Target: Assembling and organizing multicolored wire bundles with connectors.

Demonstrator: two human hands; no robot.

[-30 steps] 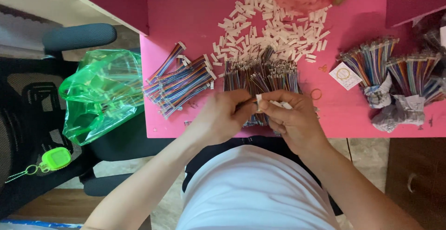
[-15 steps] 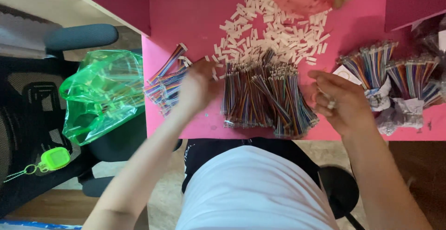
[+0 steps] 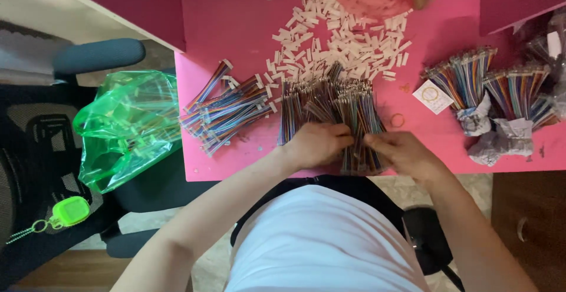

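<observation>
Pinching middle wire heap (image 3: 330, 109): left hand (image 3: 315, 146), right hand (image 3: 401, 153) clamped on it; two wrapped bundles (image 3: 489, 91) right.

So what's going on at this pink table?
A person sits at a pink table, both hands on the middle pile of multicoloured wire bundles. The left hand and right hand pinch at its near edge. White connector housings lie scattered beyond, a second wire pile lies to the left, and wrapped bundles sit to the right.
</observation>
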